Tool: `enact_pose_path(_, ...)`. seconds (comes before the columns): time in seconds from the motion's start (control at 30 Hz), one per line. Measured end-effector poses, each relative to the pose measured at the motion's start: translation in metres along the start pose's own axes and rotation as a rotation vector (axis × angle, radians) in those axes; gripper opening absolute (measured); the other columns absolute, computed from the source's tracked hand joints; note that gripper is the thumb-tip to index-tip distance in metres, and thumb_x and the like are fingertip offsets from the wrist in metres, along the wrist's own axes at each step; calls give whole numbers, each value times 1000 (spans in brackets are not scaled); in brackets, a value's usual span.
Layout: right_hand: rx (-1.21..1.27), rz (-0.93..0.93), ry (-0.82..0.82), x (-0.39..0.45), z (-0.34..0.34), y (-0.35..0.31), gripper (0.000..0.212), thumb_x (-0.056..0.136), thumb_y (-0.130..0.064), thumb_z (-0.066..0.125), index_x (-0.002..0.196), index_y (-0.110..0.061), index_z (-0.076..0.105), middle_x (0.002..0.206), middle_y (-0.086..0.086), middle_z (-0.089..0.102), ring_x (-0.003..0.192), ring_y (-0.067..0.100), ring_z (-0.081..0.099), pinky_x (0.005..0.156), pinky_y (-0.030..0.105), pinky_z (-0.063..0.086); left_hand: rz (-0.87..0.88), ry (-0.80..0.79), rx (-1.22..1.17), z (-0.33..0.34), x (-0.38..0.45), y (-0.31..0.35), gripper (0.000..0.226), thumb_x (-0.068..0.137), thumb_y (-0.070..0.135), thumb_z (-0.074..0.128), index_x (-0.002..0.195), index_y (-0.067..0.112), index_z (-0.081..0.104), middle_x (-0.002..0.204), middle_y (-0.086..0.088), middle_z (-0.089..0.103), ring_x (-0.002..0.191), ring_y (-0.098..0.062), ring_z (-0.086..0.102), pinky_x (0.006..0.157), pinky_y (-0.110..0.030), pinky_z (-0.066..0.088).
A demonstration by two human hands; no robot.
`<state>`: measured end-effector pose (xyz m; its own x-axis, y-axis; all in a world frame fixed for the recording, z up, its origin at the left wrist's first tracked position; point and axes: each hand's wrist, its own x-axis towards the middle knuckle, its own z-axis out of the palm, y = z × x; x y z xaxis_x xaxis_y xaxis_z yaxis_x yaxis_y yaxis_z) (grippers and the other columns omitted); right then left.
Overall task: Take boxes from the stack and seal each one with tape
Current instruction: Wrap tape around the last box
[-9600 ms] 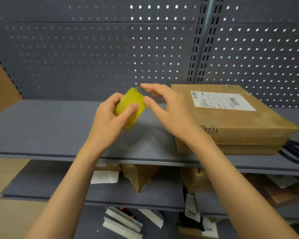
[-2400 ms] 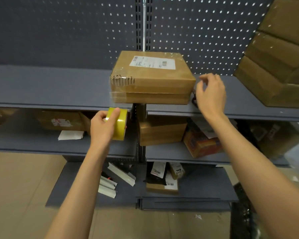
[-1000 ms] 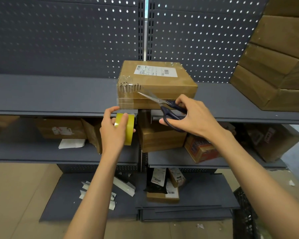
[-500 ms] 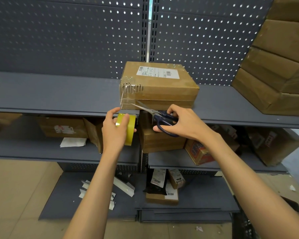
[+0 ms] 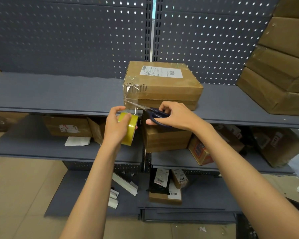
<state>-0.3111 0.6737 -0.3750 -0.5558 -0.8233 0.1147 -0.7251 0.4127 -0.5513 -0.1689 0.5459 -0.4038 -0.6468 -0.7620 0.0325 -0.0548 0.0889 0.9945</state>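
**Scissors at the tape strip — cut pending on the shelf box**

Change noted: over the last second I see the right hand (image 5: 175,116) has carried the scissors (image 5: 151,112) down from the box's front face to the shelf edge. The blades now sit against the clear strip (image 5: 130,102) stretched between the box corner and the roll. The left hand (image 5: 116,126) has barely shifted; it still holds the roll just below the shelf lip, keeping the strip taut. My reading: taping of this box is nearly done, and the step in hand is severing the strip. I cannot tell whether the blades have bitten yet.

Count, largest to smallest:
- Shelf (image 5: 59,94): one carrying the work; two lower shelves with mixed parcels and paper scraps, not counted closely.
- Stack (image 5: 280,66) at right on the same shelf: at least three boxes, the edge of view cuts off the rest.
- Box (image 5: 162,85) being sealed: one seen for certain, labelled on top, tape over its left front corner.
- Hands: two. Right fingers curled through and around the scissor handles; left fingers and thumb wrapped round the roll.
- Scissors: one pair, dark handles.
- Roll (image 5: 129,130): one, yellow.
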Motion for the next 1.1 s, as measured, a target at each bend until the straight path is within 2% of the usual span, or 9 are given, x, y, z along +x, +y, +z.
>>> enact_pose_path(0.23,2,-30,5,5,-1,-1,52,69,-61,73,87,-12,64,66,-8,59,60,7,50,55,20,38,-8,-16,-14,-2,1,1,33,99,14,48,132,13,43,86,6,49,48,17,54,41,-5,38)
enact_pose_path(0.37,14,-40,13,5,0,1,49,70,-58,73,86,-13,64,65,-5,60,60,10,52,56,24,39,-9,-14,-18,0,2,-1,31,99,15,48,130,15,44,89,7,48,47,16,54,41,-5,38)
enact_pose_path(0.47,-34,-50,34,6,-1,2,48,70,-59,73,82,-14,61,64,-7,58,59,10,51,54,24,37,-5,8,-29,0,2,-3,30,99,16,49,128,18,44,94,5,50,56,0,62,43,-7,41)
enact_pose_path(0.53,-84,-58,44,6,-2,1,45,71,-58,72,80,-17,58,64,-9,56,58,8,49,52,22,35,-6,16,-33,0,3,-6,31,99,17,49,129,19,44,99,3,52,61,-5,63,46,-9,44)
enact_pose_path(0.67,-134,-60,50,6,0,2,44,71,-59,71,80,-19,56,65,-10,56,61,9,50,53,23,35,-6,46,-17,1,2,-8,28,98,17,50,126,17,47,108,-3,55,68,0,60,56,-13,44)
enact_pose_path(0.8,-144,-63,79,5,6,2,47,71,-61,71,82,-16,58,67,-8,59,62,11,51,53,25,37,-4,38,-58,2,-2,-9,27,99,11,48,125,11,47,86,7,50,52,14,57,43,-6,40)
enact_pose_path(0.87,-135,-63,83,4,7,1,48,71,-60,71,83,-15,59,69,-5,62,62,12,52,54,26,39,-17,55,-86,0,-3,-11,27,98,13,49,125,13,48,85,6,54,50,4,61,46,-11,46)
enact_pose_path(0.97,-114,-63,62,2,10,0,48,70,-60,72,82,-15,59,70,-3,63,62,12,53,56,27,41,-37,102,-80,-3,-4,-15,26,97,17,53,123,18,51,103,1,57,72,-8,62,65,-24,51)
enact_pose_path(1.1,-130,-68,47,-1,16,-2,45,73,-58,71,85,-17,59,70,-6,61,63,13,55,56,26,42,-50,121,-107,-4,-9,-23,23,96,18,54,119,22,51,107,0,56,76,-10,61,60,-20,46)
